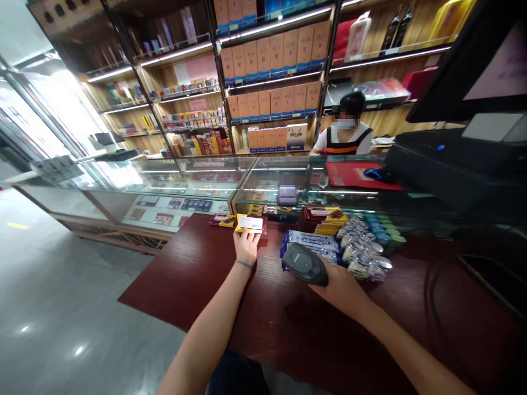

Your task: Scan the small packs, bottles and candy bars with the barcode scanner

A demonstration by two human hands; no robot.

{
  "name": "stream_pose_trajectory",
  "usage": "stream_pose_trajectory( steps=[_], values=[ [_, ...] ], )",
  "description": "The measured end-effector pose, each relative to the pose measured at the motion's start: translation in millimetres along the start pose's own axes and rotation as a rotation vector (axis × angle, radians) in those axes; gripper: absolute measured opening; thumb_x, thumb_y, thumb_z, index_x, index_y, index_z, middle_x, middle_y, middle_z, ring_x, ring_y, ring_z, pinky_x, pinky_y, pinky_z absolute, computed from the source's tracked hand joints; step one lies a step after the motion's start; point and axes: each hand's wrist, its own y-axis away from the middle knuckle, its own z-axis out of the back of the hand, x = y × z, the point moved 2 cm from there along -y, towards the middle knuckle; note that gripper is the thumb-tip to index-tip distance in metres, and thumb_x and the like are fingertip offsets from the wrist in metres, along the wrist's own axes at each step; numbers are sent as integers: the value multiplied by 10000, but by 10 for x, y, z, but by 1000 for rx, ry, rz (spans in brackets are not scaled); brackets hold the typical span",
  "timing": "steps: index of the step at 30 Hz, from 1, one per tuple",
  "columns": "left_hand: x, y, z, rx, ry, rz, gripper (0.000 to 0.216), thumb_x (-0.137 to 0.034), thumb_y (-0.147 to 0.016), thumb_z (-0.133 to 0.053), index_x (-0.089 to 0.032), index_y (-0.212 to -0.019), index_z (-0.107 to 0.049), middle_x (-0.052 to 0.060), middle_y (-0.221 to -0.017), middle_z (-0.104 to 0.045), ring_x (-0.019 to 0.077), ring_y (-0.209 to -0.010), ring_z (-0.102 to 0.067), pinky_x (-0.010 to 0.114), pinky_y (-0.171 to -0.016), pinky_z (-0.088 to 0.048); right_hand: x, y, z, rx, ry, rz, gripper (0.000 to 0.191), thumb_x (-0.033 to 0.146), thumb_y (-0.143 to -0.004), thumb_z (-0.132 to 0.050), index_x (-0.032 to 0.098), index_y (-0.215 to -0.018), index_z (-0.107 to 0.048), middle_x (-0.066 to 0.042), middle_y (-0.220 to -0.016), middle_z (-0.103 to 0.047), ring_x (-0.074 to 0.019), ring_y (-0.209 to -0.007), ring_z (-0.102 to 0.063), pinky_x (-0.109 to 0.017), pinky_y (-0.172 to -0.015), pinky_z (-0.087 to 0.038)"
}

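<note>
My left hand (246,247) is closed on the near edge of a chocolate bar (251,224) in a yellow and dark red wrapper, its pale label side facing up. Just left of it, more bars (222,220) of the same colours lie on the table. In my right hand (343,285) is a black barcode scanner (304,263), its head pointing forward and left. Beneath and beyond the scanner lie blue and silver wrapped bars (310,240). A stack of red and yellow chocolate bars (325,219) sits behind those.
Several small clear jars with silver lids (364,247) stand right of the blue bars. Glass display counters (197,170) run behind the dark red table (181,274). A masked person (346,129) is behind the counter. A dark monitor (465,71) overhangs at right; a cable (432,291) lies on the table.
</note>
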Motion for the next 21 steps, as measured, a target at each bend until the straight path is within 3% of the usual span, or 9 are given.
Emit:
stream_pose_trajectory(
  steps=[5, 13, 16, 21],
  values=[
    [-22, 23, -41, -29, 26, -8, 220, -183, -911, -663, -280, -1027, -503, 12, -1160, -684, 172, -1029, -705, 505, -1005, -534, -63, 16, -34, -101, -23, 3, 498, 374, -802, -626, 237, -1280, -586, -87, -1009, -792, -341, -950, -765, -387, -750, -594],
    [-77, 11, -51, -25, -28, -40, 237, -141, -892, -633, -262, -1040, -492, 6, -1063, -680, 134, -887, -706, 391, -883, -575, -40, -12, 30, -51, -41, -67, 532, 411, -800, -593, 218, -1293, -535, -100, -975, -785, -349, -961, -760, -394, -756, -578],
    [-215, -73, -47, -81, -143, -184, 237, -136, -877, -618, -252, -1043, -494, -3, -1007, -667, 113, -822, -687, 349, -849, -574, -49, -29, 58, -48, -51, -80, 481, 416, -800, -587, 233, -1243, -553, -85, -943, -783, -340, -917, -764, -376, -717, -563],
    [-691, -271, -20, -210, -468, -674, 271, -162, -871, -588, -217, -1132, -542, 47, -1043, -676, 153, -985, -692, 307, -931, -536, -98, -55, 102, -41, -124, -131, 471, 447, -794, -589, 234, -1213, -555, -76, -917, -779, -324, -900, -762, -373, -717, -558]
  ],
)
